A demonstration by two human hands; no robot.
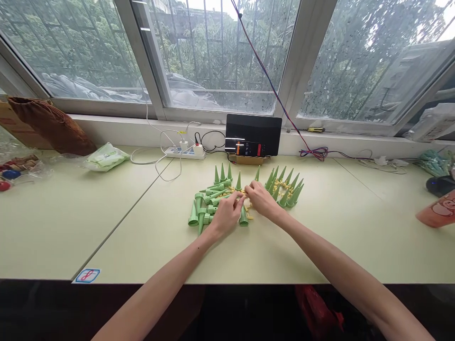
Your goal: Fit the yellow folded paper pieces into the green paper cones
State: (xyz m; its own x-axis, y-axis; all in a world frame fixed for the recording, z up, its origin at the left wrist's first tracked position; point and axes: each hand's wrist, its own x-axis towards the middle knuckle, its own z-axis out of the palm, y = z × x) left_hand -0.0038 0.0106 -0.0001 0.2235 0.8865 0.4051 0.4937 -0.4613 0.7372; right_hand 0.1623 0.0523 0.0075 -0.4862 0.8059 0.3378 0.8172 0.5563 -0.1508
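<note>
My left hand and my right hand meet above the middle of the table, fingertips close together. Both are closed in a pinch; a small pale-yellow bit seems to show between them, too small to make out. Just below the fingers stands a green plastic spike, its wide end toward me. Beside my left hand lies a heap of hollow green spikes with ribbed collars. Small yellow pieces are scattered under and around my hands, partly hidden by them.
Upright green cones ring a pile of yellow pieces on the right. Behind stand a black tablet and a phone showing a timer. A power strip, tissue pack and orange cup are farther out.
</note>
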